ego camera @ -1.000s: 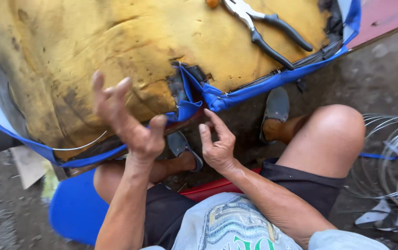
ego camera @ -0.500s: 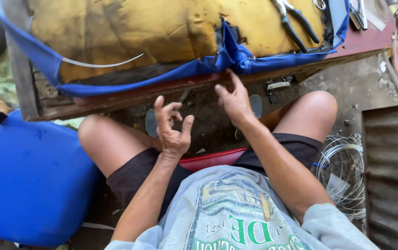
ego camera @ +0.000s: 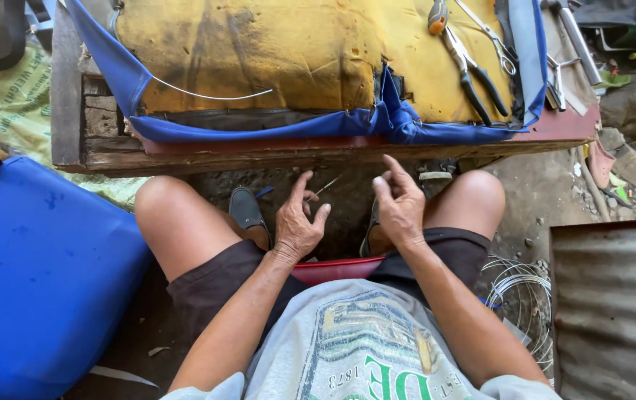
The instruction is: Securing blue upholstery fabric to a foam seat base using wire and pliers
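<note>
I sit facing a wooden bench (ego camera: 185,155) that carries a worn yellow foam cushion (ego camera: 259,52) in a blue cover (ego camera: 392,118). Both hands hang between my knees, below the bench edge. My left hand (ego camera: 297,226) pinches a thin needle-like pin (ego camera: 325,187) between thumb and forefinger. My right hand (ego camera: 401,207) is a little to its right, fingers apart and curled, with nothing visible in it. A thin white wire (ego camera: 207,95) lies across the foam.
Pliers (ego camera: 473,74), a screwdriver (ego camera: 437,16) and scissors (ego camera: 492,37) lie on the cushion's right end. A blue padded seat (ego camera: 37,274) sits at my left, and a wire coil (ego camera: 521,292) and a corrugated metal sheet (ego camera: 614,311) at my right. I sit on a red stool (ego camera: 336,268).
Both hands have come down from the blue cover's edge to between my knees. The view has pulled back and shows the whole bench.
</note>
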